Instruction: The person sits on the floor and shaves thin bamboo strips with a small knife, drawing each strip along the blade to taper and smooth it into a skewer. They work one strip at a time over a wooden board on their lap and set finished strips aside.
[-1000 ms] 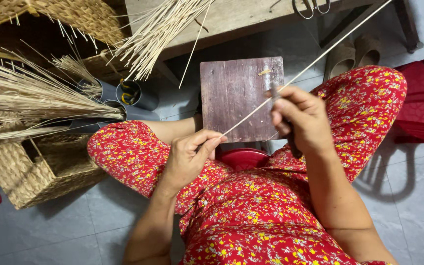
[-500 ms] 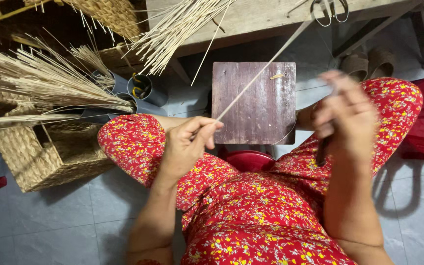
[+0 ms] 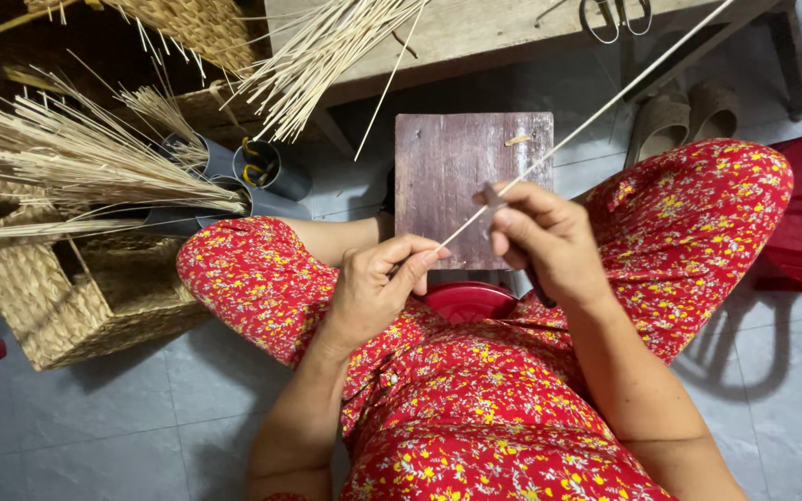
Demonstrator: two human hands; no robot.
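Head view: left hand (image 3: pixel 378 292) pinches the near end of a thin reed (image 3: pixel 596 116) over the lap, right hand (image 3: pixel 549 241) closed around a small blade pressed against it. Beyond them, a wooden board (image 3: pixel 461 176); farther left, a woven basket (image 3: pixel 67 297) and reed bundles (image 3: pixel 76 167).

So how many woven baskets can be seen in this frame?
2. One open woven box basket sits on the floor beside the person's left knee; another basket is at the top left edge, cut off. Others may be hidden behind the reed bundles.
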